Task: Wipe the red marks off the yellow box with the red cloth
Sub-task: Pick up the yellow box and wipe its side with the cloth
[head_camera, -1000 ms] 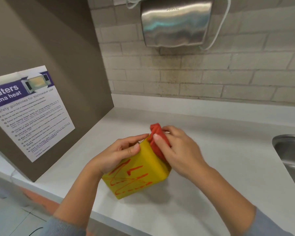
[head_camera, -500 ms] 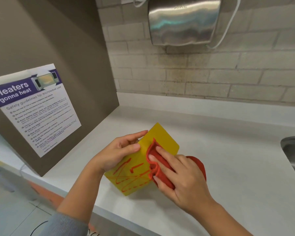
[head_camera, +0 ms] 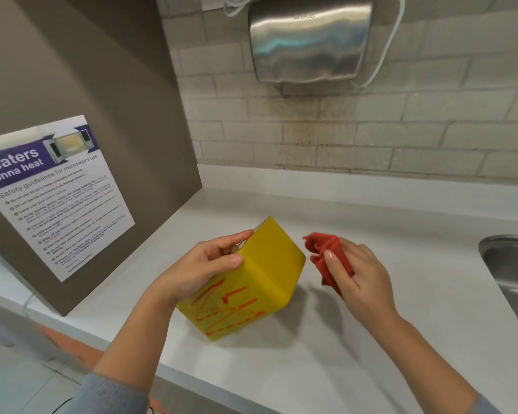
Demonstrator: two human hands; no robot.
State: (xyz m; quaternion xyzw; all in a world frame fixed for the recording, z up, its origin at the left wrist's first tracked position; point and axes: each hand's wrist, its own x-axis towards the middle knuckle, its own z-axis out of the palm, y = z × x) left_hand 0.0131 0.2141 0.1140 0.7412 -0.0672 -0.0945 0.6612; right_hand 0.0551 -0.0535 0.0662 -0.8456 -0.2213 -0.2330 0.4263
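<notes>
Basically, white counter fills the lower view, brick wall behind with a steel hand dryer mounted on it, grey panel at left carrying a microwave safety poster. Steel sink at right edge of the counter. Yellow box tilted on the counter near the front edge, red marks scribbled over its lower near face. Left hand grips the box's upper left edge, thumb on the near face, fingers curled over the top. Right hand is just right of the box, clear of it, fingers closed around the bunched red cloth; cloth near the box's upper right corner, not touching.
</notes>
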